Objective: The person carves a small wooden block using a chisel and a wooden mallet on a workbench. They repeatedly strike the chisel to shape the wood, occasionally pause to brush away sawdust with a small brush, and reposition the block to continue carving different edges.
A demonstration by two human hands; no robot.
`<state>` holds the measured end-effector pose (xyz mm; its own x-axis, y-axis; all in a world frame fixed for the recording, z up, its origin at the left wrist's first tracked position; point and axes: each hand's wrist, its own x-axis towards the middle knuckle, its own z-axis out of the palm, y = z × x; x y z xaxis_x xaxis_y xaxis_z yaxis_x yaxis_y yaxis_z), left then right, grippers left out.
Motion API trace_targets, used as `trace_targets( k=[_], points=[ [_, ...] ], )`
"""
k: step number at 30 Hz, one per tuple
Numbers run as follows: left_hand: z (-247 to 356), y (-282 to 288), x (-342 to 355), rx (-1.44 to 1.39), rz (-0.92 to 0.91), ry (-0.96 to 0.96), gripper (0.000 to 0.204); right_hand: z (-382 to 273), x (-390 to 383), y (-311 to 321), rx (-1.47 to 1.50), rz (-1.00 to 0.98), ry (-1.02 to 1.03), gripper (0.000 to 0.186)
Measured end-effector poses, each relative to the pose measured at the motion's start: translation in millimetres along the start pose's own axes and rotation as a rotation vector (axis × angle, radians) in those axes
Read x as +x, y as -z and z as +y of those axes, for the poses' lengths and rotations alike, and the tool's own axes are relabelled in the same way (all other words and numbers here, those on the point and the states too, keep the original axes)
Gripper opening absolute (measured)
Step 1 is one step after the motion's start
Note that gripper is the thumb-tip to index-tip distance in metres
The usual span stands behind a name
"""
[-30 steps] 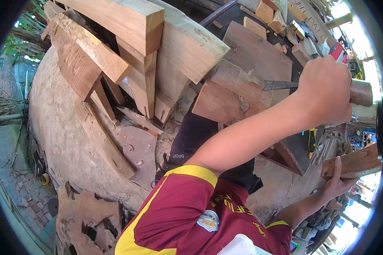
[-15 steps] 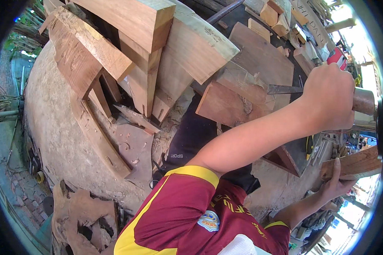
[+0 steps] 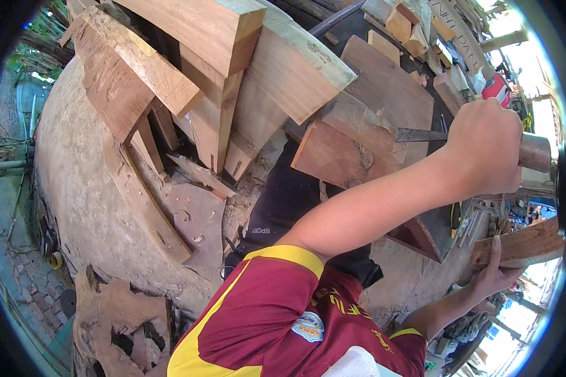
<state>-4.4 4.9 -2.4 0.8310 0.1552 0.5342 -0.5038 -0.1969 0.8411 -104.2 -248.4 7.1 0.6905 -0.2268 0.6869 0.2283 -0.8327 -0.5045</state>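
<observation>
My left hand [image 3: 487, 146] is closed in a fist around a chisel. Its flat dark blade [image 3: 418, 134] points left, and its thick brown handle [image 3: 535, 152] sticks out on the right. The blade's tip touches or lies very close to a reddish-brown wood workpiece [image 3: 339, 154] with a rough patch on its face; exact contact is unclear. Lower right, my right hand [image 3: 498, 276] grips a thick length of wood [image 3: 525, 245], one finger stretched along it. The far end of that wood is cut off by the picture's rim.
Stacked beams and planks [image 3: 195, 38] rise at the upper left. A curved wood strip [image 3: 148, 201] lies on the dusty floor [image 3: 75, 188] among shavings. Gnarled wood [image 3: 122, 314] sits lower left. Offcuts [image 3: 415, 38] crowd the upper right, and a yellow-and-black tool [image 3: 456, 218] lies near my left forearm.
Almost nothing differs. The view has shifted slightly; my left hand stays on the chisel and my right hand still holds the length of wood.
</observation>
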Motion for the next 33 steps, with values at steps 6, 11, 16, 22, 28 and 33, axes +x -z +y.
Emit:
trace_targets(
  k=[6,11,16,22,28,33],
  points=[
    [-0.5,2.6,-1.0,0.010,0.024,-0.037,0.027,1.1,-1.1,0.0,-0.008,0.031,0.026,0.075],
    [-2.9,4.0,2.5,-0.031,-0.034,-0.005,0.028,0.0,0.6,-0.3,-0.075,0.073,0.048,0.068],
    [-3.4,7.4,7.9,-0.030,0.033,0.020,0.024,-1.4,16.1,10.2,-0.180,0.091,0.030,0.076],
    [-4.7,3.4,11.7,-0.041,0.006,0.045,0.021,-7.0,77.6,21.2,-0.086,0.190,0.278,0.054],
    [-3.9,-3.5,8.0,0.013,0.002,-0.001,0.020,28.3,109.2,35.4,-0.162,-0.038,0.298,0.048],
    [-3.3,-0.2,4.9,0.026,-0.037,0.014,0.019,9.7,107.8,15.8,-0.593,-0.073,0.483,0.050]
  ],
)
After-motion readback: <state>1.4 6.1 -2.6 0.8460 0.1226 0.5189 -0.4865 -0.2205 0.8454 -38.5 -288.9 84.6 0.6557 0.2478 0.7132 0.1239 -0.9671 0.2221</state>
